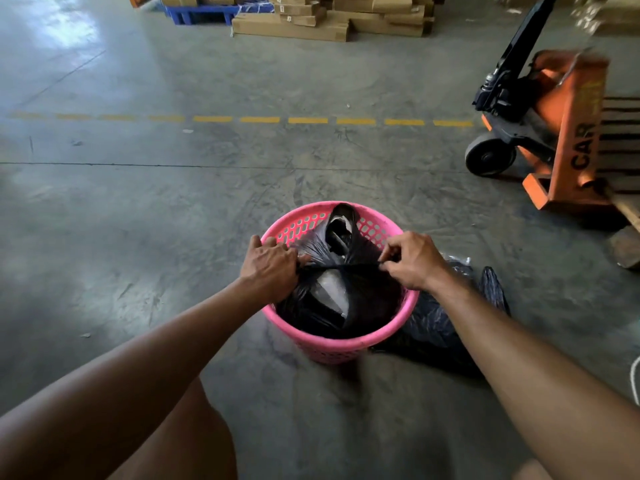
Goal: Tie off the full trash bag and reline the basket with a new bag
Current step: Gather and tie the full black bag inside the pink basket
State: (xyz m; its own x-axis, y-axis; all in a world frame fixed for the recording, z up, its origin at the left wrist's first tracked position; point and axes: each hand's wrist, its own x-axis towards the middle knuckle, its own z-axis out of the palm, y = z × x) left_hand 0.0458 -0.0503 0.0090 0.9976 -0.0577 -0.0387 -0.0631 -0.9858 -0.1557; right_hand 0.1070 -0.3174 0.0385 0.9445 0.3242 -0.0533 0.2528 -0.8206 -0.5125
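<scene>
- We see two bare arms reaching forward and down to a pink basket (341, 344) standing on a concrete floor (173, 237).
- A full black trash bag (346, 299) sits inside the basket, directly below both hands.
- The left hand (270, 266) has its grip closed on one twisted end of the bag, at the basket's left rim.
- The right hand (412, 261) pinches the other twisted end between thumb and fingertips, its grip also closed, above the right rim.
- Between the two grips a taut black strand (341, 267) runs straight across the basket, its long axis left to right, with the crossing point midway, about equally near each hand.
- We judge the knot is being drawn tight, so the coming pull runs outward along that strand.
- A second black bag (436, 327) lies on the floor just right of the basket, below the right grip; the right hand is nearer to it.
- An orange pallet jack (568, 140) stands well beyond the right grip.
</scene>
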